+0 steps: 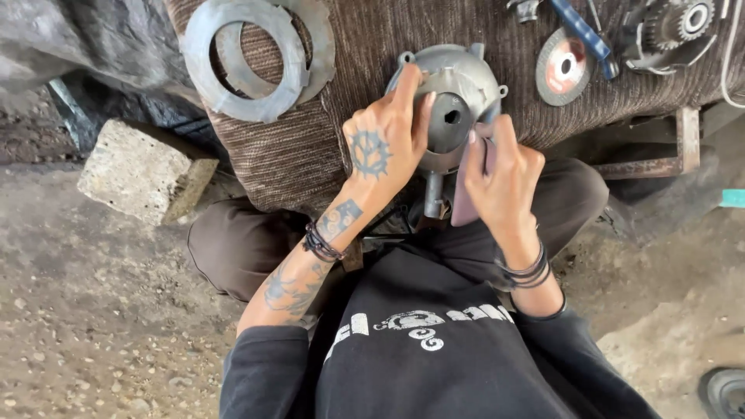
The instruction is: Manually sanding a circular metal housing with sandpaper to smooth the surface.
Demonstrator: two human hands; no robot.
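Observation:
A round grey metal housing point(458, 81) with a central hole and small bolt lugs sits at the edge of a brown striped cloth point(372, 35), a short shaft hanging below it. My left hand point(386, 140) grips the housing's left side, thumb near the hole. My right hand point(502, 174) presses a folded brownish strip, like sandpaper point(464, 198), against the housing's right lower face.
Two flat metal rings point(248, 58) lie on the cloth at upper left. A grinding disc point(563, 66), a blue-handled tool point(586, 35) and a geared part point(679, 27) lie upper right. A concrete block point(140, 171) rests on the dirt at left. A rusty metal frame point(687, 143) stands at right.

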